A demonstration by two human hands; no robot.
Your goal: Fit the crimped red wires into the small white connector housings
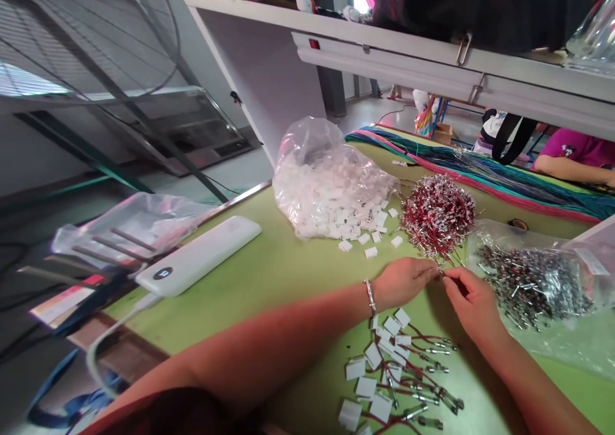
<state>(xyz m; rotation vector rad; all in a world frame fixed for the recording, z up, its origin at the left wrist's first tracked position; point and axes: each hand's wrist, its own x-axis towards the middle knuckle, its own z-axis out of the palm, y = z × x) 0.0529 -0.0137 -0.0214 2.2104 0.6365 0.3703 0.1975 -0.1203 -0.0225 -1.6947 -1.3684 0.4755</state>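
Note:
My left hand (406,282), with a bracelet at its wrist, and my right hand (476,299) meet fingertip to fingertip. Both are pinched closed on a small metal terminal (439,270), mostly hidden by the fingers. Just beyond them sits a heap of short red wires with metal terminals (437,214). Nearer me, below the hands, lie several finished-looking red leads (408,384), with white connector housings (366,387) at one end and metal pieces at the other. To the right, a clear bag (538,287) holds many small dark and silvery metal parts.
A clear bag of white housings (331,179) spills onto the green tabletop (230,320). At left lies a white power bank (202,255) with a cable. Long coloured wires (480,172) run along the back, beneath a shelf (408,57). Another person's arm (571,166) shows beyond.

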